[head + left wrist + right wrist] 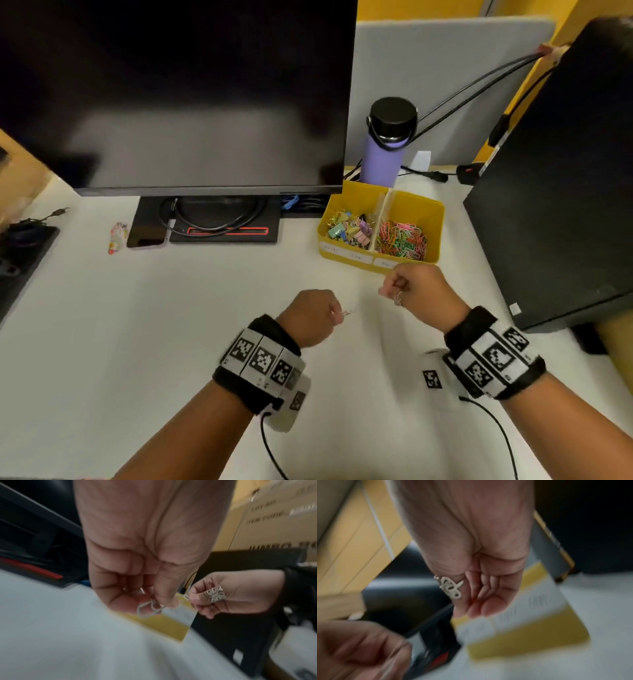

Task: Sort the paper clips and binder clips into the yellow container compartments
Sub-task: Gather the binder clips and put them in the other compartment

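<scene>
Pinching a paper clip (148, 608) in left grip (317, 320), right grip (416, 291) clamped on a small clip, yellow container (435, 219) just beyond.

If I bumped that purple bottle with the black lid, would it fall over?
Maybe. The purple bottle stands tall and narrow, so a hard bump near its black lid could tip it. It looks like metal, so probably sturdy. Being round, it would likely roll.

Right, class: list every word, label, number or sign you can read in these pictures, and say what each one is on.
Nothing can be read for certain.
White labels on the yellow container: handwriting, too blurred.
Cardboard box: dark printed lines, too blurred.
Wristband squares: black-and-white code patterns, no words.
</scene>
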Tool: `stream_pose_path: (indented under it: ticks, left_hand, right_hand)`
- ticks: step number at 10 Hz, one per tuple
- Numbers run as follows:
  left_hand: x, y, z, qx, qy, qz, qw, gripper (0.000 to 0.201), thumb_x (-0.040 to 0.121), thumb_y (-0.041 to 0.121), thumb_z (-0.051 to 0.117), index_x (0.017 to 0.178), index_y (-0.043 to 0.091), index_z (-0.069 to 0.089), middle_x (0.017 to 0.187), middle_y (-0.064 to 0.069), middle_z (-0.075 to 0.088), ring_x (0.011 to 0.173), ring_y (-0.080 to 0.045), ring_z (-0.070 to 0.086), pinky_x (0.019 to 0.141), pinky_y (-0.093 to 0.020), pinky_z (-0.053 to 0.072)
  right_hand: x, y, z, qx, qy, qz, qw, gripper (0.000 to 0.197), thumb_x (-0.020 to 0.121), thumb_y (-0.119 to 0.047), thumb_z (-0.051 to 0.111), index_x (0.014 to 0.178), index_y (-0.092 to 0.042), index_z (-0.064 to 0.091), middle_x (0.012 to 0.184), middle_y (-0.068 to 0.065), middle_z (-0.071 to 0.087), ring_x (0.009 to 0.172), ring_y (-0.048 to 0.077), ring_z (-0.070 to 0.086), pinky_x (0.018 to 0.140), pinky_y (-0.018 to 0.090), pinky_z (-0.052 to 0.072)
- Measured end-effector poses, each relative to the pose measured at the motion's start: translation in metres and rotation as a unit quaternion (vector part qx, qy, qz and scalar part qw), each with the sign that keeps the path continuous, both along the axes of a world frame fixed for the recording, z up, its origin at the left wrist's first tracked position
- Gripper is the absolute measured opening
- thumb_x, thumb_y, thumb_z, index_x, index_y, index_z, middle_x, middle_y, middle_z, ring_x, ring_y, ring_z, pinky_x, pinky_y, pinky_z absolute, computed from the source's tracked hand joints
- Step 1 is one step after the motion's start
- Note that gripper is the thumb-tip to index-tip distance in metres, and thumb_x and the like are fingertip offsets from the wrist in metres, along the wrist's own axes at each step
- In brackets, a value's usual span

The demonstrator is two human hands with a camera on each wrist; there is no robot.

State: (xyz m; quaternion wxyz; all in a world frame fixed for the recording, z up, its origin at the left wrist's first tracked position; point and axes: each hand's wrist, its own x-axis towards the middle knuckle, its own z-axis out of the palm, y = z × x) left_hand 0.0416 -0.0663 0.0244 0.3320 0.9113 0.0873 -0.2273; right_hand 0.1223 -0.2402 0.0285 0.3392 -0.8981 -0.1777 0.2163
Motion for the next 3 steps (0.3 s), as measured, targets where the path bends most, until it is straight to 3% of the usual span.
stream_pose_path:
  ticks: [1,2,3]
  left_hand:
    - [0.061,-0.028,0.037,-0.059,-0.087,0.062,0.993,0.016,0.09,0.005,0.049,0.094,0.006,0.065,0.111,-0.017,0.065,0.106,-0.032,0.059,0.086,-0.03,0.048]
    - [0.112,-0.056,0.048,-0.039,-0.143,0.106,0.983,0.018,0.09,0.011,0.054,0.1,0.006,0.068,0.107,-0.013,0.068,0.102,-0.027,0.061,0.084,-0.032,0.049]
    - [0.138,-0.068,0.038,0.003,-0.114,0.09,0.989,0.024,0.09,0.023,0.058,0.098,0.003,0.069,0.102,-0.017,0.069,0.099,-0.03,0.063,0.085,-0.036,0.05]
  right_hand:
    - [0.037,-0.014,0.026,0.039,-0.148,-0.121,0.981,0.009,0.078,0.001,0.065,0.069,-0.001,0.066,0.067,0.004,0.068,0.064,0.003,0.062,0.071,0.013,0.049]
    - [0.069,-0.014,0.025,0.018,-0.148,-0.171,0.974,0.009,0.082,-0.006,0.063,0.077,0.0,0.068,0.083,0.018,0.073,0.08,0.03,0.066,0.085,0.038,0.051]
    - [0.077,-0.014,0.012,-0.06,-0.108,-0.13,0.984,0.017,0.088,-0.009,0.056,0.096,-0.001,0.069,0.099,0.02,0.071,0.095,0.032,0.062,0.088,0.033,0.046]
